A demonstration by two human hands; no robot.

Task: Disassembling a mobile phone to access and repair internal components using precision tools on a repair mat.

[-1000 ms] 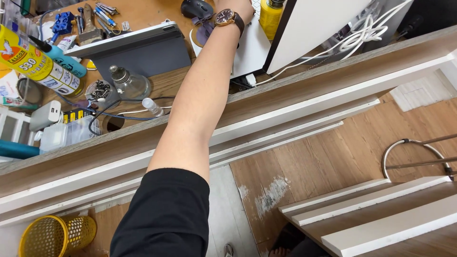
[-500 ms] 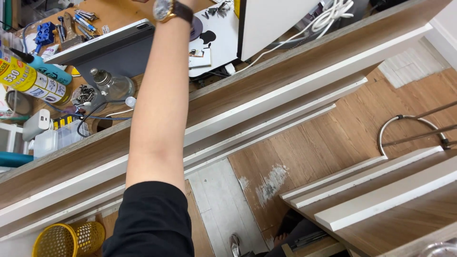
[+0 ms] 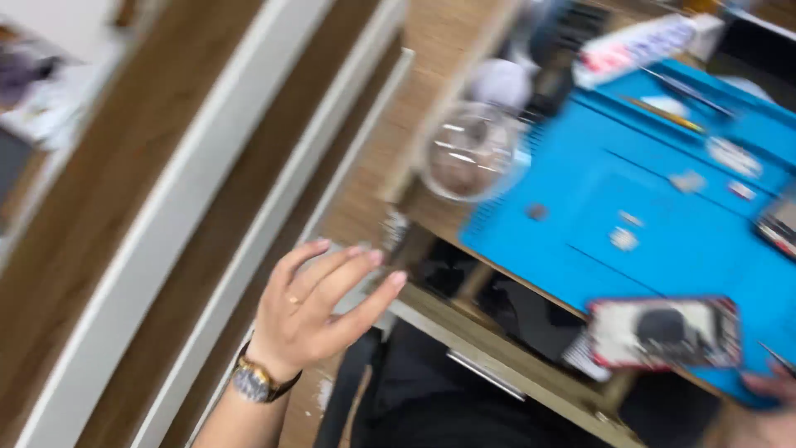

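1. The right hand (image 3: 767, 415), only partly in view at the near edge of the blue mat (image 3: 663, 207), pinches the flat card (image 3: 663, 333); the grip is blurred, so how tightly I cannot tell.
2. The card seems light, thin and bendable; better to take it by the edges.
3. The left hand (image 3: 319, 303) is open and holds nothing.
4. Earlier the left arm reached far over the cluttered bench; now the hand is back near the body, and the view has swung to the mat.

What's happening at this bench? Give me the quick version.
The picture is motion-blurred. A person sits at a wooden desk covered by a blue work mat. Their left hand, with a wristwatch, hangs open in the air left of the desk, holding nothing. The right hand barely shows at the lower right edge, by a small red-bordered card on the mat. A clear round container sits at the mat's far corner.
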